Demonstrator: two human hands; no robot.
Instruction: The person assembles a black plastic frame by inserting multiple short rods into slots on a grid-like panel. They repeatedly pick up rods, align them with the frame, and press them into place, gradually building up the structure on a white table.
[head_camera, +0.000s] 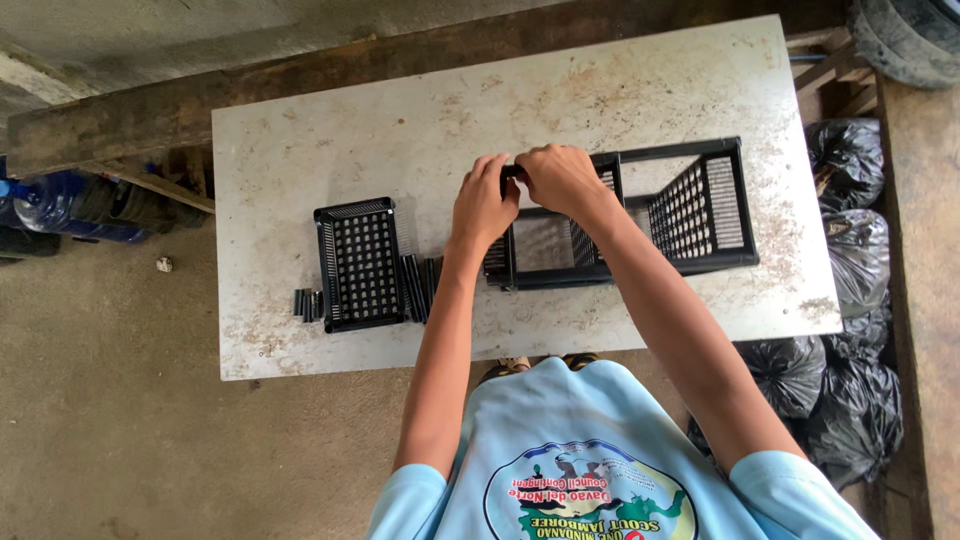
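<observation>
The black plastic rack frame (640, 215) lies on its side near the right edge of the table (300, 150), directly under both hands. The left hand (482, 205) and the right hand (560, 178) are closed, pinching its upper left corner bar together.

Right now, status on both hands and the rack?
Left hand and right hand both gripping the top corner of the black rack frame. Spare shelf panel and loose tubes lie left, apart. Nothing blocking.
</observation>
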